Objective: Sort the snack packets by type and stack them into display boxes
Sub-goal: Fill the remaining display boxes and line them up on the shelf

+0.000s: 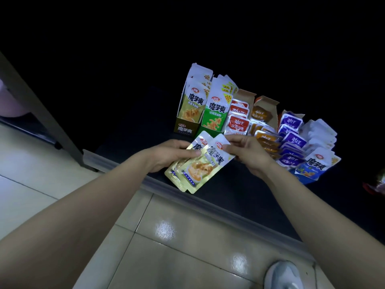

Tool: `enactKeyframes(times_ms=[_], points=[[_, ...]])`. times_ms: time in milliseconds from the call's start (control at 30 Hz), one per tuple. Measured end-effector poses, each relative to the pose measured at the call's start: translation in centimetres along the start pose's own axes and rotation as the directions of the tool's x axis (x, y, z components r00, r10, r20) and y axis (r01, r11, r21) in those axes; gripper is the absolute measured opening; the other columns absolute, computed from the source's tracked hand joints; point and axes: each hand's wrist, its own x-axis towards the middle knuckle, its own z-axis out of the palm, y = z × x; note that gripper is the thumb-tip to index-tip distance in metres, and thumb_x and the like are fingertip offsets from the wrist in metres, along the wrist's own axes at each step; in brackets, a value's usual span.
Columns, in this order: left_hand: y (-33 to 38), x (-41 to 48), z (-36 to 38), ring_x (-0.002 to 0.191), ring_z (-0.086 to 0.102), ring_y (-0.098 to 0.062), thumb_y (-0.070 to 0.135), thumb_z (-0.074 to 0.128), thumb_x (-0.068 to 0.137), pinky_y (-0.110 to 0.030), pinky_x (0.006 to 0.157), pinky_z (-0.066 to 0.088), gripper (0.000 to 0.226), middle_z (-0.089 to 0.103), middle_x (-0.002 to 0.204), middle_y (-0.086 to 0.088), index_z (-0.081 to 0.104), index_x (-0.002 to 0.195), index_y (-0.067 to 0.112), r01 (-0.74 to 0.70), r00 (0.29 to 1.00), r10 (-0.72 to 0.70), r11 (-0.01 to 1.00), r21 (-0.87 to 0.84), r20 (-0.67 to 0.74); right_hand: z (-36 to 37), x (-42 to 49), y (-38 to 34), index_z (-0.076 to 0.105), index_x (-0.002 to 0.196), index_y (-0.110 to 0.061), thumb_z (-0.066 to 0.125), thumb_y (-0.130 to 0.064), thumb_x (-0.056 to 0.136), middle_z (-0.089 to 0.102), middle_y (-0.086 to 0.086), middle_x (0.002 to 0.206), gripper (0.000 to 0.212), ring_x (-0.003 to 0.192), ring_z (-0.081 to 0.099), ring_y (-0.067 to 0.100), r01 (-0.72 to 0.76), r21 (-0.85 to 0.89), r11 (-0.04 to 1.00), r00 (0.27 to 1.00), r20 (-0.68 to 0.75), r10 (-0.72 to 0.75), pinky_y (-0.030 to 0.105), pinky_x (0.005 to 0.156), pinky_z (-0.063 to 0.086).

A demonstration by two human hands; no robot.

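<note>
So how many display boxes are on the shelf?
6, in a row left to right: olive box, green box, red-packet box, orange-packet box, purple-packet box, blue box. More may be hidden.

a small fan of gold packets with a noodle picture lies tilted above the edge of the dark shelf. the left hand grips its side and the right hand pinches the front packet's top corner. behind it, a row sits on the shelf: olive packets upright in a brown display box, green packets just beside, then red packets, orange packets and purple packets leaning in rows, and blue packets at the right end.
</note>
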Motion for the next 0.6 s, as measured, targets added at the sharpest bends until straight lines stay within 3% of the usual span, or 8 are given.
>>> enactKeyframes(times_ms=[100,200,267,333,400,467,533,600], points=[[0.3,0.3,0.5,0.089,0.072,-0.024,0.016,0.076,0.081,-0.036,0.081,0.058,0.031,0.074,0.101,-0.013,0.067,0.109,0.008,-0.065,0.995,0.068,0.996,0.053,-0.072,1.9,-0.1,-0.6,0.066,0.112,0.001,0.069,0.004,0.084,0.062,0.001,0.083,0.028,0.077,0.06,0.013,0.118,0.007,0.993,0.984,-0.137,-0.116,0.024,0.075,0.053],[0.9,0.3,0.2,0.078,0.071,-0.017,0.011,0.069,0.088,-0.031,0.073,0.058,0.016,0.073,0.095,-0.009,0.067,0.104,0.01,-0.167,0.963,0.179,0.983,0.074,-0.201,2.8,-0.1,-1.4,0.055,0.121,-0.013,0.072,-0.002,0.084,0.058,-0.001,0.096,0.042,0.086,0.058,0.011,0.184,0.048,0.982,0.95,-0.266,-0.165,0.025,0.078,0.055],[1.4,0.0,-0.2,0.076,0.07,-0.015,0.009,0.064,0.092,-0.03,0.07,0.057,0.017,0.072,0.094,-0.006,0.064,0.109,0.01,-0.232,0.93,0.233,0.972,0.037,-0.284,2.9,-0.3,-2.0,0.047,0.128,-0.015,0.07,-0.01,0.087,0.06,0.0,0.11,0.047,0.091,0.06,0.01,0.066,0.116,0.991,0.986,-0.16,-0.047,0.022,0.073,0.054],[1.9,-0.4,-0.3,0.079,0.07,-0.013,0.007,0.059,0.094,-0.03,0.07,0.056,0.02,0.072,0.096,-0.002,0.062,0.113,0.013,-0.29,0.913,0.28,0.957,0.009,-0.296,3.2,-0.5,-2.2,0.053,0.127,-0.008,0.066,-0.015,0.091,0.065,0.004,0.112,0.039,0.089,0.062,0.011,-0.067,0.132,0.989,0.996,0.059,0.06,0.021,0.066,0.051],[2.4,-0.7,0.1,0.083,0.07,-0.013,0.005,0.056,0.096,-0.029,0.074,0.057,0.023,0.071,0.099,-0.001,0.06,0.116,0.017,-0.332,0.91,0.321,0.943,0.002,-0.262,3.8,-0.5,-2.2,0.063,0.108,-0.005,0.063,-0.014,0.093,0.069,-0.001,0.088,0.018,0.073,0.059,0.009,-0.078,0.09,0.993,0.982,0.177,0.061,0.018,0.056,0.045],[2.8,-0.5,0.4,0.089,0.068,-0.014,0.008,0.056,0.097,-0.03,0.081,0.057,0.024,0.07,0.105,0.0,0.059,0.117,0.021,-0.354,0.905,0.347,0.935,0.015,-0.246,4.2,-0.1,-2.5,0.062,0.086,-0.011,0.062,-0.013,0.094,0.059,-0.009,0.059,0.008,0.056,0.049,0.007,-0.03,0.037,0.999,0.99,0.138,0.025,0.016,0.049,0.039],[3.3,-0.2,0.4,0.1,0.064,-0.014,0.017,0.057,0.097,-0.031,0.091,0.053,0.027,0.063,0.118,-0.002,0.057,0.123,0.022,-0.357,0.89,0.363,0.931,0.071,-0.275,3.9,0.7,-3.3,0.058,0.078,-0.013,0.06,-0.011,0.095,0.052,-0.009,0.053,0.017,0.05,0.043,0.006,0.031,0.017,0.999,0.998,0.051,-0.032,0.016,0.048,0.037],[3.6,0.2,-0.1,0.113,0.052,-0.015,0.021,0.056,0.096,-0.027,0.102,0.043,0.042,0.045,0.133,-0.007,0.049,0.138,0.018,-0.306,0.842,0.395,0.911,0.278,-0.367,3.5,1.6,-4.4,0.057,0.08,-0.011,0.058,-0.008,0.096,0.052,-0.002,0.059,0.016,0.049,0.046,0.006,0.117,0.058,0.991,0.992,-0.05,-0.114,0.018,0.05,0.039]])
